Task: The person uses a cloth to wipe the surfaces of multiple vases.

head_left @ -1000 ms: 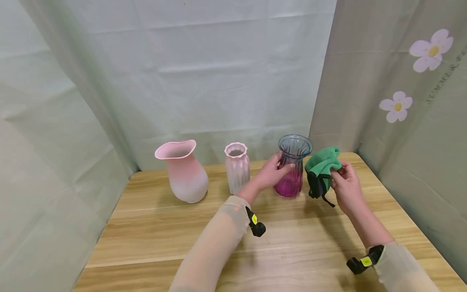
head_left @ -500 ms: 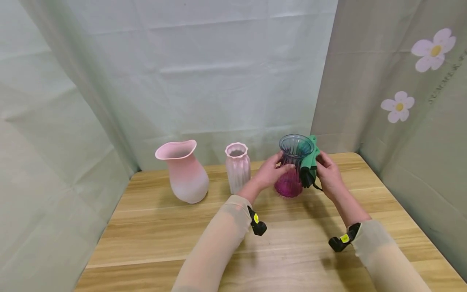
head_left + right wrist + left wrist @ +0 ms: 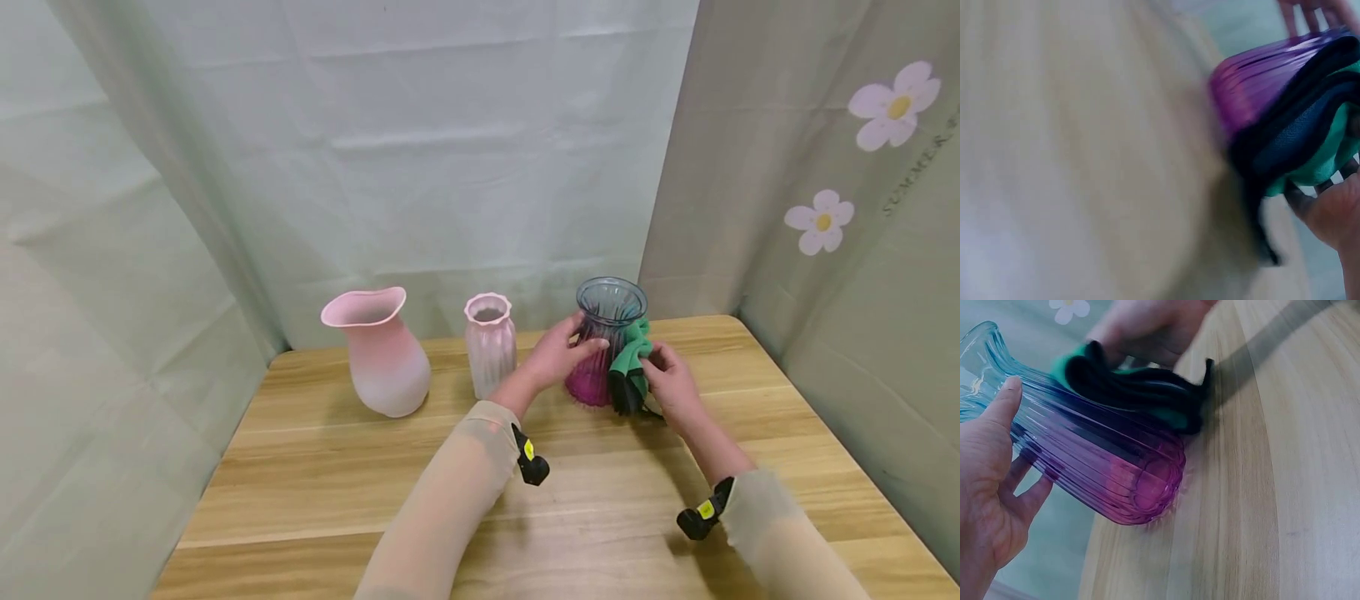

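Note:
A ribbed glass vase, blue-grey at the flared rim and magenta at the base, stands upright at the back right of the table. My left hand grips its neck from the left, thumb across the front and fingers behind, as the left wrist view also shows. In my right hand is a bunched green cloth with black edging and a dangling black loop. The cloth lies against the vase's right side, covering part of it. In the right wrist view the folded cloth overlaps the magenta glass.
Left of the glass vase stands a small pale pink ribbed vase, close to my left wrist. Farther left is a larger pink-and-white vase with a wavy flared rim. Pale curtains hang right behind the wooden table.
My right hand has brought the cloth leftward onto the vase's right side, first up near the rim, then down along the body. The left hand keeps its grip on the vase.

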Demonstrator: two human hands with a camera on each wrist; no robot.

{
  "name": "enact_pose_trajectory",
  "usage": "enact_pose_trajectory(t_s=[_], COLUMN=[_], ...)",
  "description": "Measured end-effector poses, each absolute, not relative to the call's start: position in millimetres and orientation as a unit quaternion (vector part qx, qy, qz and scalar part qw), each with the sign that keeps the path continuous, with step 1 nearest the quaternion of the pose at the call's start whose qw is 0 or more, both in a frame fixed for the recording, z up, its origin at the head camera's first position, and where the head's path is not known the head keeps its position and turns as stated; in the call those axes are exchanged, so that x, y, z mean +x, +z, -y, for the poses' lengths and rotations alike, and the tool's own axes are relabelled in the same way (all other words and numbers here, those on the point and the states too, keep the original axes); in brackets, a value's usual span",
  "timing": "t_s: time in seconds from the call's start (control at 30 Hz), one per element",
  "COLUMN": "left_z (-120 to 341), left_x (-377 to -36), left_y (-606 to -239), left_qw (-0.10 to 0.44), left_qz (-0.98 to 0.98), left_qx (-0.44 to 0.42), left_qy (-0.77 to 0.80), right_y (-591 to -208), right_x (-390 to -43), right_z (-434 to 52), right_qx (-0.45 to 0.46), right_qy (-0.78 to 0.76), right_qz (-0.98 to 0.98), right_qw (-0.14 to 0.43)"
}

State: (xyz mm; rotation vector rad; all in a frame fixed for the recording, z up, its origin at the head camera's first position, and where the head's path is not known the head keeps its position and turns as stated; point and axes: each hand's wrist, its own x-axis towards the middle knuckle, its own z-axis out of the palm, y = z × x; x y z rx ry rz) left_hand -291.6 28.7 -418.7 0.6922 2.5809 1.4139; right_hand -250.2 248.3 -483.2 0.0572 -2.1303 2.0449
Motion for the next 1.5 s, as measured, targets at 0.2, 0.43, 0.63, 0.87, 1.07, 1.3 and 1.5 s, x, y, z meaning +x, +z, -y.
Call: enact_pose_trajectory(t_s=[0.2,0.43,0.63,0.87,1.07,1.3,1.5], left_z=[-28,-27,-26,-25,-25,-26,-26], left_x=[-292,-292,-292,-293,-294,-293,-293], left_y=[-420,-422,-422,-421,-423,-422,-420], left_qw=[0.064,0.068,0.066,0.064,0.062,0.065,0.065], left_qz=[-0.853,-0.851,-0.854,-0.852,-0.855,-0.855,-0.855], left_qx=[0.223,0.225,0.225,0.232,0.237,0.230,0.234], left_qy=[0.467,0.469,0.465,0.466,0.458,0.460,0.458], right_y=[-502,-501,-493,-457,-427,-418,-427], right_x=[-245,-240,-243,-248,-247,-246,-248], right_z=[-246,-244,-240,-229,-223,-224,-225], right_qx=[0.008,-0.009,-0.057,-0.048,-0.039,-0.018,-0.005], right_qy=[0.690,0.684,0.699,0.755,0.839,0.851,0.821], right_qz=[0.718,0.725,0.706,0.641,0.523,0.503,0.552], right_qw=[0.090,0.082,0.096,0.125,0.144,0.149,0.146])
